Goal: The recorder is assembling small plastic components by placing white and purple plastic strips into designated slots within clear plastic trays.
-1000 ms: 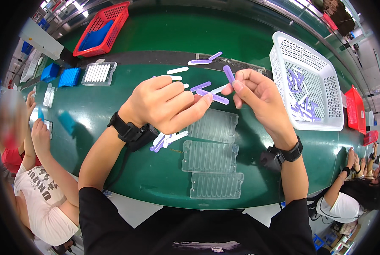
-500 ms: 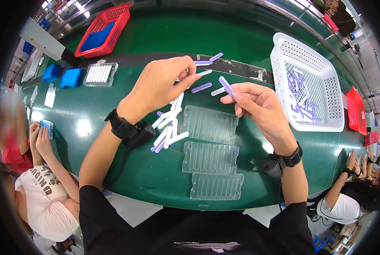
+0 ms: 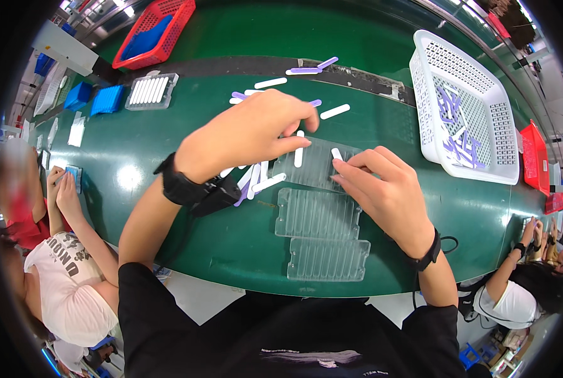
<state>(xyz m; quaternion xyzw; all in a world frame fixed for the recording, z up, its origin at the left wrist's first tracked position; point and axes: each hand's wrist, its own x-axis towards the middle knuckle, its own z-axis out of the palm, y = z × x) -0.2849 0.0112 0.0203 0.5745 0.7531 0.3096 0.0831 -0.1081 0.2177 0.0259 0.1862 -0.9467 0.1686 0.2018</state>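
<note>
Three clear ribbed plastic trays lie in a column before me: the far tray (image 3: 316, 174), the middle tray (image 3: 318, 214) and the near tray (image 3: 327, 259). My right hand (image 3: 385, 189) pinches a small flat strip (image 3: 337, 154) over the far tray; only its white end shows. My left hand (image 3: 262, 129) hovers at that tray's left side, thumb and forefinger apart. Close to its thumb tip, a white strip (image 3: 298, 151) lies upright along the tray's grooves. Loose white and purple strips (image 3: 254, 179) are heaped below my left wrist, partly hidden by it.
More strips (image 3: 335, 111) lie scattered beyond my hands. A white basket (image 3: 426, 135) at right holds purple and white strips. At far left are a filled tray (image 3: 151, 92), blue trays (image 3: 107, 99) and a red basket (image 3: 158, 47). Co-workers sit on both sides; one's hands (image 3: 64, 189) work at left.
My right hand has come down to the far tray; its strip showed purple before and now shows white. My left hand has moved right, and a white strip now lies on that tray.
</note>
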